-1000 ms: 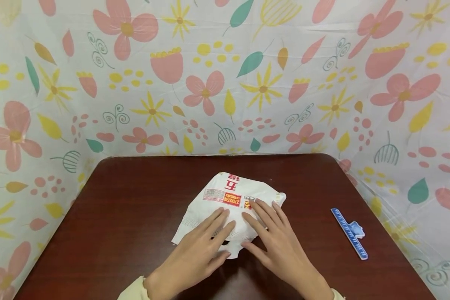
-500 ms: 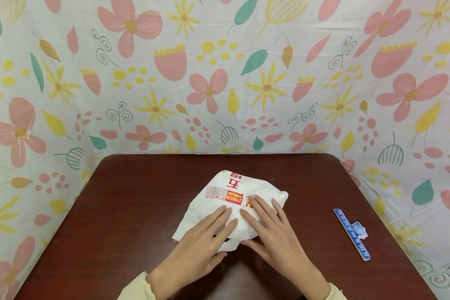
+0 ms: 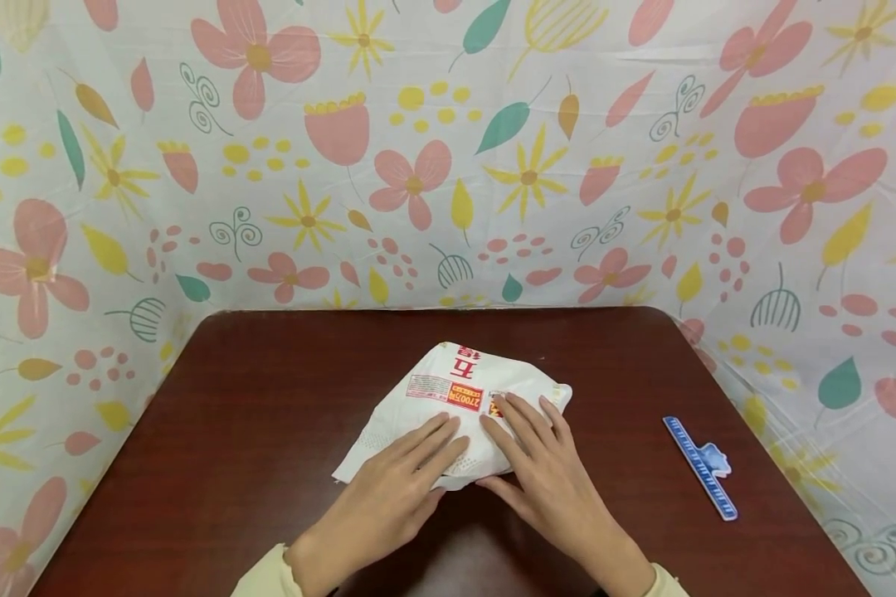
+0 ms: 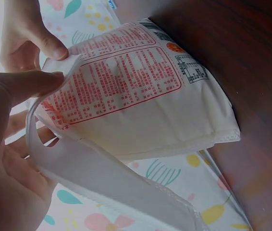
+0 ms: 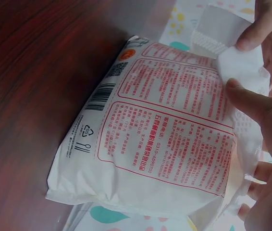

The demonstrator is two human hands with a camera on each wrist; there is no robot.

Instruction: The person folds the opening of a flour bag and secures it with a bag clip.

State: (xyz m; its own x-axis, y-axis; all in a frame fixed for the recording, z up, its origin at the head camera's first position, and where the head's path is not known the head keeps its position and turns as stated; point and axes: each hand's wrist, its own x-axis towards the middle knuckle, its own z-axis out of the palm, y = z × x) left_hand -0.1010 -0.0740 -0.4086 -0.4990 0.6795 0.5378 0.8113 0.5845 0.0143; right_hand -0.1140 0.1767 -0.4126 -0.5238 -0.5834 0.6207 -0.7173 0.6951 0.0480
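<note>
A white printed bag [image 3: 418, 406] stands in the middle of the table, with its mouth towards me. Dense red print covers the side facing me in the right wrist view. My left hand [image 3: 388, 481] grips the left part of the mouth, thumb [image 4: 44, 82] on the near side and fingers over the top. On the right part, my right hand [image 3: 552, 473] holds the edge likewise, its thumb [image 5: 246, 101] on a folded white flap [image 5: 241, 65]. A loose strip [image 4: 112, 178] of the bag sticks out past my left hand.
A blue bag clip [image 3: 702, 464] with ruler-like marks lies on the dark red-brown table [image 3: 269, 373], to the right of the bag. Flower-patterned cloth [image 3: 448, 166] hangs behind the table and along its sides.
The bag's near edge has drawn in and up under my hands, and the dark opening between them has gone from sight. Both hands stay in nearly the same place.
</note>
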